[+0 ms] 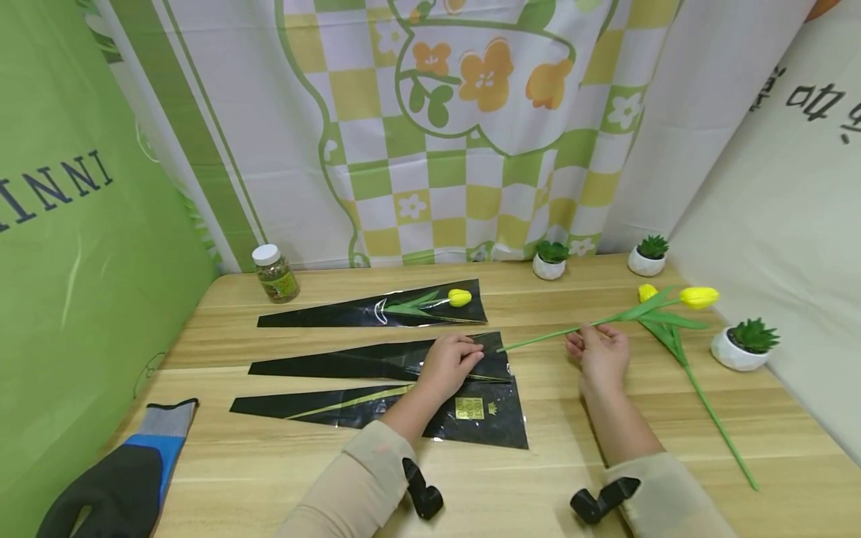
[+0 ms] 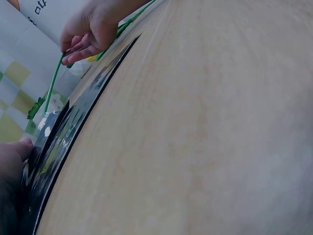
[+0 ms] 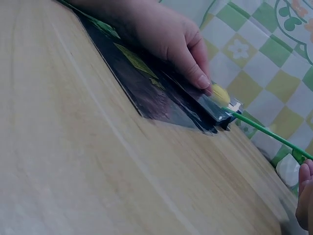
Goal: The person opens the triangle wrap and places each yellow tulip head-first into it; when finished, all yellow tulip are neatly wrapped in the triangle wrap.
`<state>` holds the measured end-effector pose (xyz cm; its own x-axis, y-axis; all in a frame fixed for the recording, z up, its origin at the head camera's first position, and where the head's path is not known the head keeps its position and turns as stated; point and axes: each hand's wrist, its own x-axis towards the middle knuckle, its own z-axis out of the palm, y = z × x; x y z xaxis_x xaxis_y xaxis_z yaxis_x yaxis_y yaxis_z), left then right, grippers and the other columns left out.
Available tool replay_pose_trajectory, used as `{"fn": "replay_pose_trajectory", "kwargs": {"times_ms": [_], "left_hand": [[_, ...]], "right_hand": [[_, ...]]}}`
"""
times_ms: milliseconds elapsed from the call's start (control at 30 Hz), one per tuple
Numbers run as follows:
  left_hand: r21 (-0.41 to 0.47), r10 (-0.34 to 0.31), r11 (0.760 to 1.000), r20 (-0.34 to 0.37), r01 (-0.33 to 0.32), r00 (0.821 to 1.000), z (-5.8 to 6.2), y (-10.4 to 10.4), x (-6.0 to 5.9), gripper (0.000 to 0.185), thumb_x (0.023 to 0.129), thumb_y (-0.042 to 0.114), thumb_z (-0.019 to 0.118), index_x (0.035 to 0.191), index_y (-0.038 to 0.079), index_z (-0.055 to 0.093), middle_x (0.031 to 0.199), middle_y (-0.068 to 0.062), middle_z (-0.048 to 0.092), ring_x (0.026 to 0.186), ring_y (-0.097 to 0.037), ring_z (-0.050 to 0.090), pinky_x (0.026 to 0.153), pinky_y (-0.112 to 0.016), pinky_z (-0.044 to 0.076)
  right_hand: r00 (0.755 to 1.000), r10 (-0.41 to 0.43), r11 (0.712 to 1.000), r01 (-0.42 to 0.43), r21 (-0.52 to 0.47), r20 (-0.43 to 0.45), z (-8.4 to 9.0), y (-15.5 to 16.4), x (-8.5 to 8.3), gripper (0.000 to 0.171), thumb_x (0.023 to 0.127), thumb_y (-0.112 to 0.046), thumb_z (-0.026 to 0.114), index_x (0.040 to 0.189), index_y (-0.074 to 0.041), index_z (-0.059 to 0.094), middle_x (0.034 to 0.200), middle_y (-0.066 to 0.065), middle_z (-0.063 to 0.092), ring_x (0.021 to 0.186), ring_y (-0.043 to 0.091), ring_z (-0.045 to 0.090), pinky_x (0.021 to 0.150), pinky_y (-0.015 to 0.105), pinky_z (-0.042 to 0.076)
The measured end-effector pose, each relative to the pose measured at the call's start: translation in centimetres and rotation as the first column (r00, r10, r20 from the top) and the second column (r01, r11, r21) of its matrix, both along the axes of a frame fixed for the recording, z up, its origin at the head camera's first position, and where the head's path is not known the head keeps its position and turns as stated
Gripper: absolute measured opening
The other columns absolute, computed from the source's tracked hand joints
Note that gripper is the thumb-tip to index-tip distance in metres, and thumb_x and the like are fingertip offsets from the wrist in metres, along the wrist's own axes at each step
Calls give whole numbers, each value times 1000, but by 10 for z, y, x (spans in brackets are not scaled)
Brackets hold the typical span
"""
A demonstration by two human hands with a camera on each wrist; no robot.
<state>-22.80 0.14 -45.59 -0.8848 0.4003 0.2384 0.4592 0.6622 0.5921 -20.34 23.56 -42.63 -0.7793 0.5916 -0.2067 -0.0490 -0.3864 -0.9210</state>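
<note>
My right hand [image 1: 603, 357] pinches the green stem of an artificial yellow tulip [image 1: 699, 298], its bloom pointing right. The stem's lower end meets the wide right end of the middle black flower sleeve [image 1: 336, 364]. At that mouth my left hand [image 1: 449, 366] pinches the sleeve's film, thumb on top in the right wrist view. Just in front lies another black sleeve [image 1: 487, 430] with a gold label. Behind, a third black sleeve [image 1: 323, 317] holds a yellow tulip [image 1: 460, 298]. A loose tulip [image 1: 716, 418] lies to the right, partly behind the held one.
Small potted succulents [image 1: 550, 261], [image 1: 648, 256] stand along the back, and another potted succulent [image 1: 743, 345] at the right edge. A white-capped jar [image 1: 276, 275] is at back left. A grey-blue glove [image 1: 128, 471] lies front left. Fabric curtains surround the wooden table [image 1: 538, 463].
</note>
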Motion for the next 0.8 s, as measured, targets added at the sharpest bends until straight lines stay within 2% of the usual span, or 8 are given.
{"fn": "replay_pose_trajectory", "kwargs": {"times_ms": [400, 600, 800], "left_hand": [[45, 15, 999, 9, -16, 1000, -1, 0, -1, 25, 96, 23, 63, 116, 11, 74, 116, -8, 68, 111, -26, 62, 98, -40, 51], [47, 20, 999, -12, -20, 1000, -1, 0, -1, 25, 97, 23, 63, 115, 11, 74, 114, -9, 69, 110, -27, 62, 98, -41, 50], [58, 26, 998, -1, -26, 1000, 1, 0, 1, 25, 97, 23, 63, 115, 10, 74, 113, -9, 69, 108, -27, 62, 94, -42, 51]], "right_hand": [[990, 129, 989, -132, 71, 52, -11, -27, 3, 23, 98, -4, 53, 107, -10, 33, 83, -1, 57, 64, 2, 66, 67, 17, 58], [980, 185, 979, -190, 72, 68, -9, -39, 7, 21, 97, -2, 55, 108, -5, 37, 86, 1, 60, 67, 3, 67, 73, 20, 59], [965, 241, 966, -249, 71, 100, -7, -47, 10, 23, 96, -2, 56, 114, -3, 41, 85, 1, 63, 71, 3, 67, 79, 23, 59]]}}
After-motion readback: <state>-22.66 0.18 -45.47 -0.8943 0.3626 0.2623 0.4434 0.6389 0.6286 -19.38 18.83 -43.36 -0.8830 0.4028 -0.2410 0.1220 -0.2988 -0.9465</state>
